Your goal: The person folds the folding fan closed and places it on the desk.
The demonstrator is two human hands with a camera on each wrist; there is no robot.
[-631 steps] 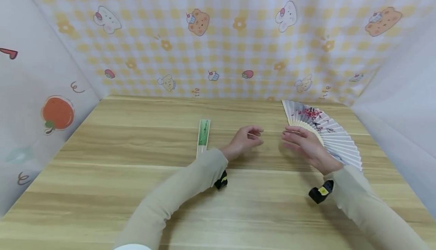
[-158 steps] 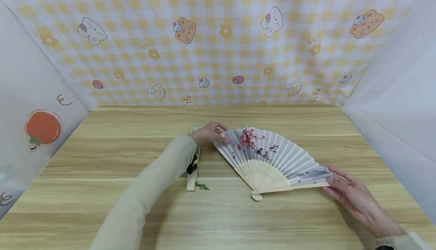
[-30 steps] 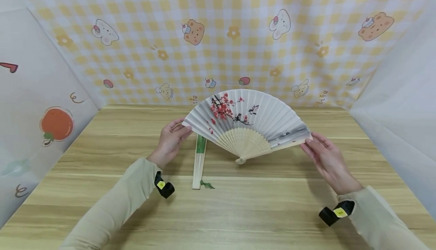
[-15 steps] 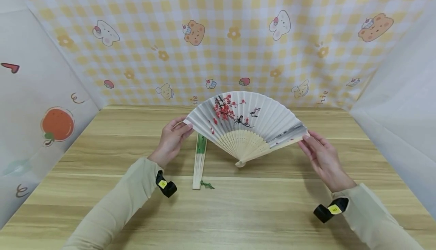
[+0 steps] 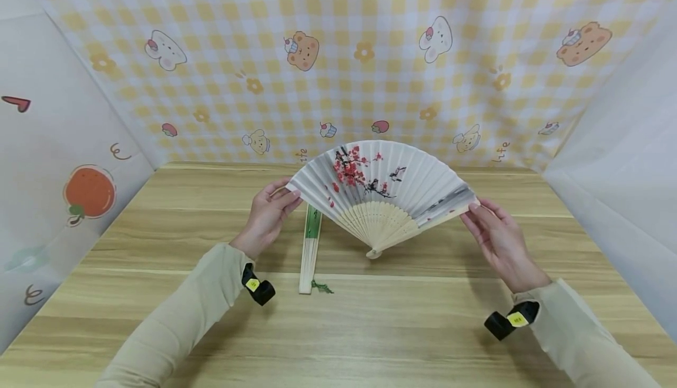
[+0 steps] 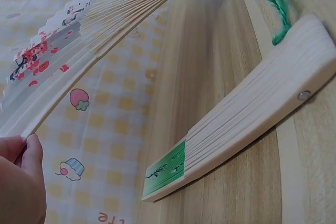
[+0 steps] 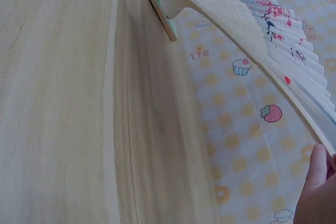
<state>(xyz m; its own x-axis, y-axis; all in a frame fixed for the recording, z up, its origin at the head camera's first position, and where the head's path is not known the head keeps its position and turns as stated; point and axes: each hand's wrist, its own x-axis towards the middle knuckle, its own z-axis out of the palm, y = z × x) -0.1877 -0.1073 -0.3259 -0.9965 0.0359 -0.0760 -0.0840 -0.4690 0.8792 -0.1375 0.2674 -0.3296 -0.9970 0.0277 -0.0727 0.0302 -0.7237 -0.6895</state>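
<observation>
A spread folding fan (image 5: 378, 176), pale with red blossoms and dark birds, is held up over the table by both hands. My left hand (image 5: 267, 217) pinches its left outer corner between thumb and fingers, also seen in the left wrist view. At the right corner my right hand (image 5: 499, 241) pinches the end rib; the right wrist view shows the thumb (image 7: 316, 169) on it. The fan's pivot end points down toward the front. Behind its left edge lies a folded green fan (image 5: 309, 258) on the table, its top end partly hidden.
A green tassel (image 5: 322, 287) hangs off the folded fan's near end. The wooden table (image 5: 370, 341) meets a yellow checked cloth (image 5: 338, 70) at the back. White cloth walls stand at left and right.
Earlier the fan lay spread at the right back, then at mid-table. It has since been lifted by both hands. Over the last second the right hand has shifted slightly inward.
</observation>
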